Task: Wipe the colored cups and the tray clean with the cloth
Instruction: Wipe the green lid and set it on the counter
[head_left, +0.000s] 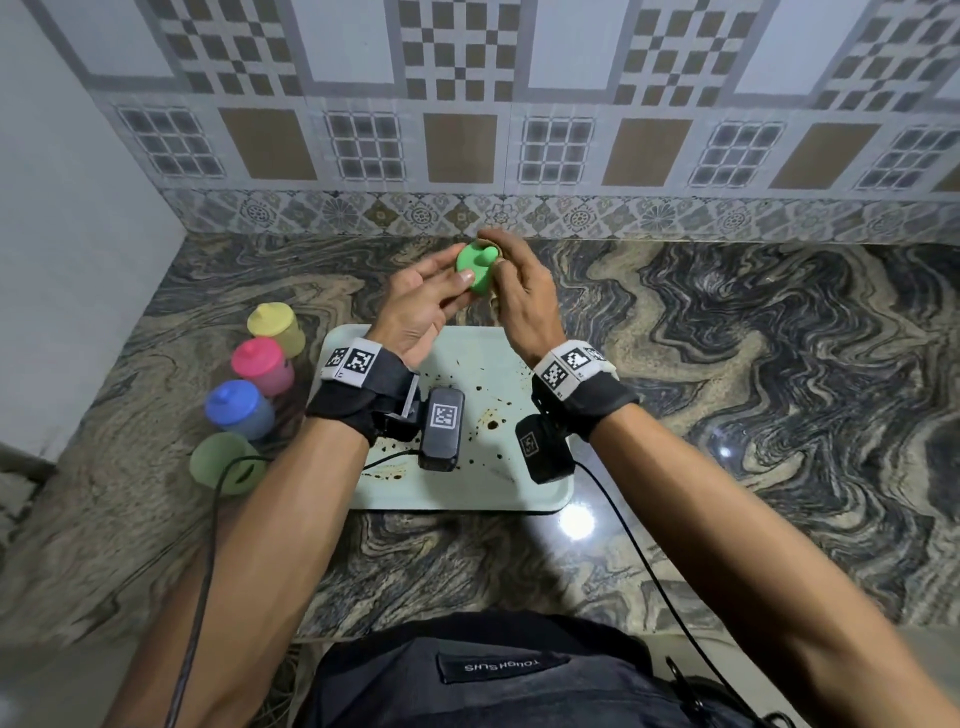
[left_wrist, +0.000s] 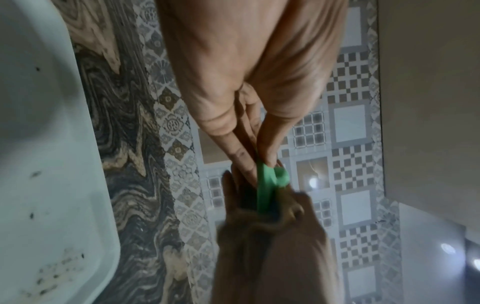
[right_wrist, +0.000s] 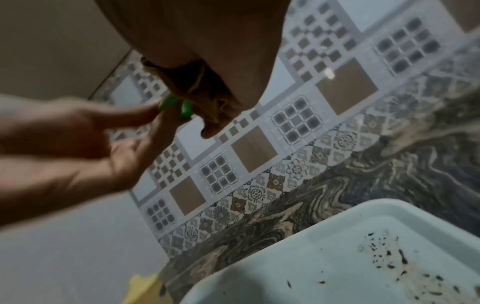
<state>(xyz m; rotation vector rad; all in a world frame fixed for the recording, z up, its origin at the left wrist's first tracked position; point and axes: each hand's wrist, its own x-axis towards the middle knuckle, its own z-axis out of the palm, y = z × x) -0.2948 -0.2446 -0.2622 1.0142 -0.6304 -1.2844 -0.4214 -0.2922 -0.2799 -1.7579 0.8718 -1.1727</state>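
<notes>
- On the marble counter (head_left: 727, 364): pale tray (head_left: 540, 499), spattered with dark specks.
- At 9 o'clock of tray: yellow cup (head_left: 275, 327), pink cup (head_left: 261, 365), blue cup (head_left: 238, 409), lidless green cup (head_left: 224, 464).
- At 12 o'clock, raised: green lid (head_left: 474, 270), spouted, pinched by left hand (head_left: 415, 312).
- Right hand (head_left: 524, 296) curled, pressing brownish cloth (right_wrist: 205, 88) against lid.

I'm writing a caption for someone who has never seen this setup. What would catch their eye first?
The bright green lid, held up between both hands above the far edge of the pale tray. Then the dark splatter across that tray, and the yellow cup, pink cup and blue cup lined up left of it.
</notes>
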